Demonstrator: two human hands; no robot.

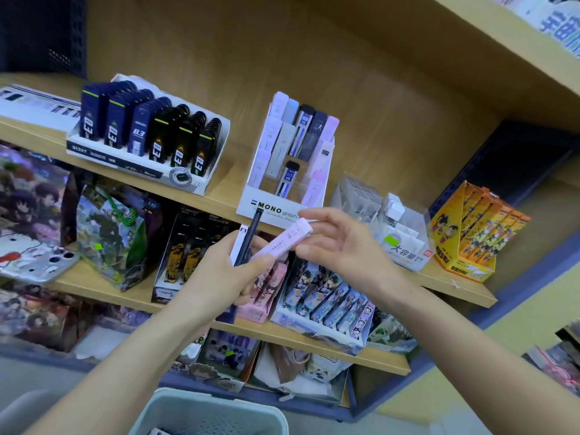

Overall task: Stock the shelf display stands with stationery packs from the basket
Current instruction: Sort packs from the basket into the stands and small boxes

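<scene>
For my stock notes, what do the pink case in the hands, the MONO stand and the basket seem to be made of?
The pink case is probably plastic: smooth, with a soft sheen. The MONO stand looks like white printed cardboard, matte, with flat folded panels. The basket is likely moulded plastic: pale, matte, with a rounded rim.

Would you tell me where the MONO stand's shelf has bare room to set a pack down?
Bare shelf lies between the dark lead tray and the MONO stand. Right of that, the clear stand and orange box crowd together.
</scene>
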